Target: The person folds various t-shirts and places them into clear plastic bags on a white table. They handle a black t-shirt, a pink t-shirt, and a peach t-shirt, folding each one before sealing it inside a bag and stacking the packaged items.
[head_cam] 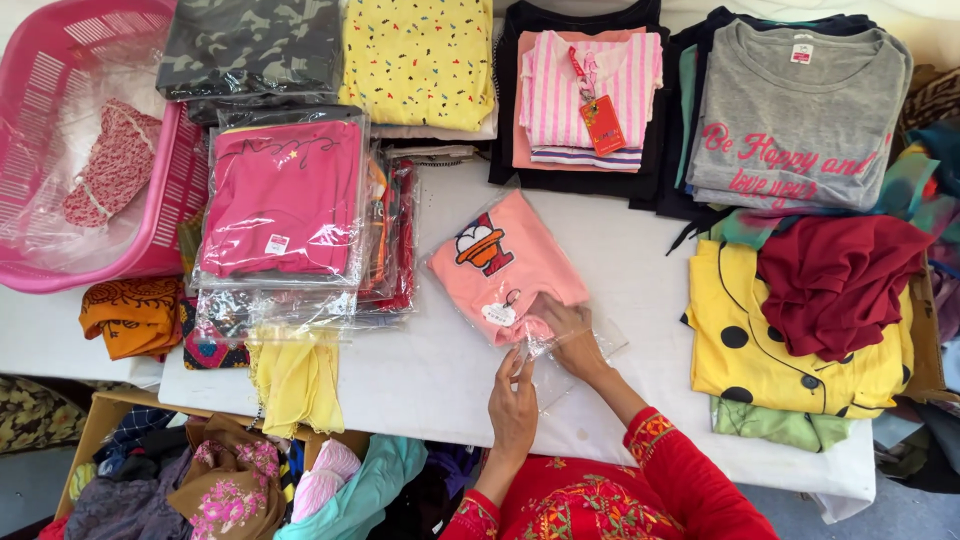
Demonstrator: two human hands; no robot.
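A folded light pink garment with a cartoon print (505, 262) lies in a clear plastic bag (580, 350) on the white table (430, 360). My right hand (572, 335) rests on the bag's open end, pressing the garment's lower edge. At the same end, my left hand (513, 405) pinches the loose plastic flap with its fingertips. Both sleeves are red with embroidery.
A stack of bagged clothes topped by a hot pink one (282, 200) sits to the left, beside a pink basket (170, 190). Folded shirts line the far edge: yellow (418, 60), striped pink (590, 85), grey (795, 115). A yellow dotted garment (770, 345) and maroon cloth (835, 280) lie right.
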